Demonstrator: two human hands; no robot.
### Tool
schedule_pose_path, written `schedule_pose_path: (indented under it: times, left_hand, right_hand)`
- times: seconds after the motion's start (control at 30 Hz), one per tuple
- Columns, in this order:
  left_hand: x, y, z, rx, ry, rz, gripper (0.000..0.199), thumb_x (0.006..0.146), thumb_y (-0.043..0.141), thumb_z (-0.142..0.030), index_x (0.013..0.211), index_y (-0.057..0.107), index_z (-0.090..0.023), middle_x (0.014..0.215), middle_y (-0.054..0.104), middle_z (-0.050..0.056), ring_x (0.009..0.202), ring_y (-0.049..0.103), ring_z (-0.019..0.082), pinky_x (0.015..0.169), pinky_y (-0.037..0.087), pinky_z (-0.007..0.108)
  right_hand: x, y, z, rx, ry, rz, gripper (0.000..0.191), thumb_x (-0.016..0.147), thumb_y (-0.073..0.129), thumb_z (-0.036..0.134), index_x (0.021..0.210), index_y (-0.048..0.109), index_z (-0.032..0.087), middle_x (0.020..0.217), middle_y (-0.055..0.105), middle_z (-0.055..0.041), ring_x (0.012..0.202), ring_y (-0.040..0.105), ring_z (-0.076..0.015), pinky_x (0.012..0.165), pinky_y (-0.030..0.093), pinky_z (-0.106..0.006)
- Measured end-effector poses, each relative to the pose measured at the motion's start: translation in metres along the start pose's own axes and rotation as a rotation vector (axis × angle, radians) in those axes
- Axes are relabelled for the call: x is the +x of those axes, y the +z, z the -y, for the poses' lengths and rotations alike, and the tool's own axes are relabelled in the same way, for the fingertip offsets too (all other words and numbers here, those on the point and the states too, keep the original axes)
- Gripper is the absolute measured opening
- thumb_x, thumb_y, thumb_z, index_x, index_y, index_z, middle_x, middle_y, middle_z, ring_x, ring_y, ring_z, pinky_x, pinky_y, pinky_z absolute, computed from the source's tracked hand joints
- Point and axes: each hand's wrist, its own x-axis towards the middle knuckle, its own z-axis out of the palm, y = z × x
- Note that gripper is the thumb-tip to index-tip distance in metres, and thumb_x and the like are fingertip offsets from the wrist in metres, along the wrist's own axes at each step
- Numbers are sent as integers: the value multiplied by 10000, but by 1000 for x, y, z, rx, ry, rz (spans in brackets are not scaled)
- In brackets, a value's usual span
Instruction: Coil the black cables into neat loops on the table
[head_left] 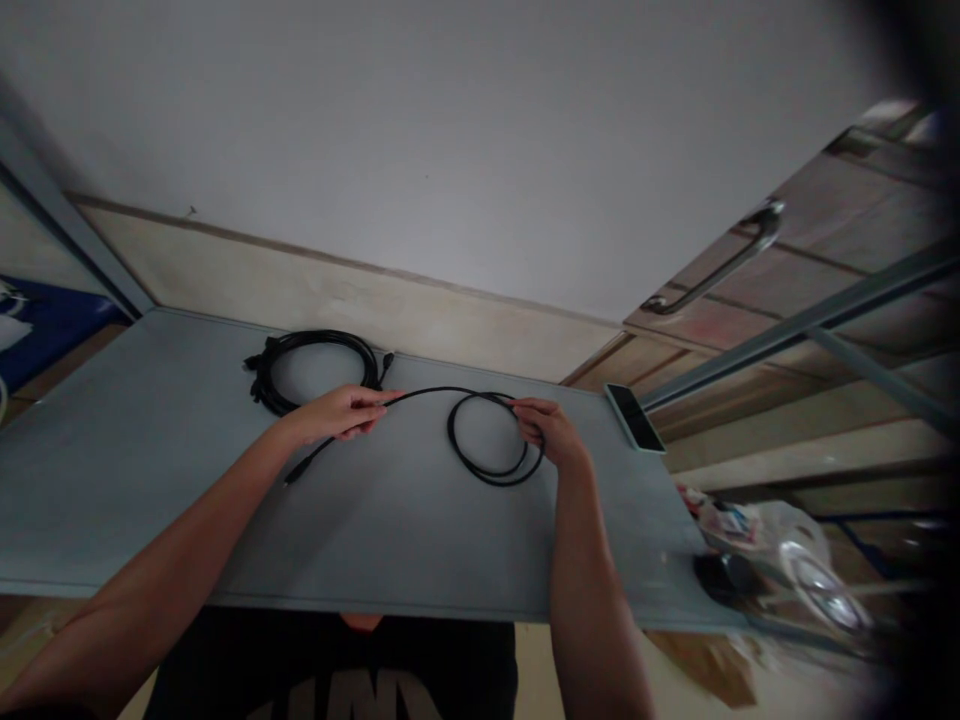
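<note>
A thin black cable stretches between my two hands. My left hand pinches it near one end, and its plug hangs out below that hand toward the front left. On the right, the cable forms a loose loop of a couple of turns, with my right hand closed on the loop's upper right side. Just behind my left hand lies a thicker coil of black cable, with connectors at its left side and one plug sticking out to the right.
A phone lies at the right of the grey table. A dark round object sits by the right front corner, beside blurred plastic bags. Behind the table is a wall; a metal handle is at the right.
</note>
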Motion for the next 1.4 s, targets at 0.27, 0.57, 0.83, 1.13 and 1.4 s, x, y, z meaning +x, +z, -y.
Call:
schedule_pose_path:
  times: [0.27,0.57,0.83,1.13,1.4]
  left_hand:
    - [5,3,10,213,37,182,549,883,590,-433,1368,600,-176,548,425,-50,484,347,85,451,253,192]
    - [10,46,14,175,-29,299,685,873,589,-512,1477,467,-214,645,474,-42,465,364,78,419,274,190]
    - [20,33,15,-48,81,-152,687,902,553,-502,1493,437,-172,662,409,-48,512,368,79,429,292,180]
    - [15,31,6,134,153,-158,576,913,542,-465,1379,585,-128,549,396,-61,479,315,79,440,240,194]
    - [8,28,10,42,-120,378,624,815,689,-517,1315,646,-146,512,289,-87,421,221,62,392,185,204]
  right_hand:
    - [1,2,-2,-70,11,8,315,687,804,334,921,749,130,492,376,82,416,247,-39,410,146,-218]
    - [7,23,-6,-219,-104,-78,493,757,734,423,1174,725,162,523,382,70,447,255,-61,409,183,-225]
    - [5,40,-5,-208,-70,59,509,741,744,402,1182,723,148,522,310,93,445,207,-46,427,168,-216]
    - [4,50,-7,-281,-73,173,443,802,703,403,1168,733,155,524,311,84,440,234,-53,420,172,-215]
    - [5,53,-5,-297,-58,153,342,718,788,378,961,787,138,495,408,64,440,278,-47,423,204,-210]
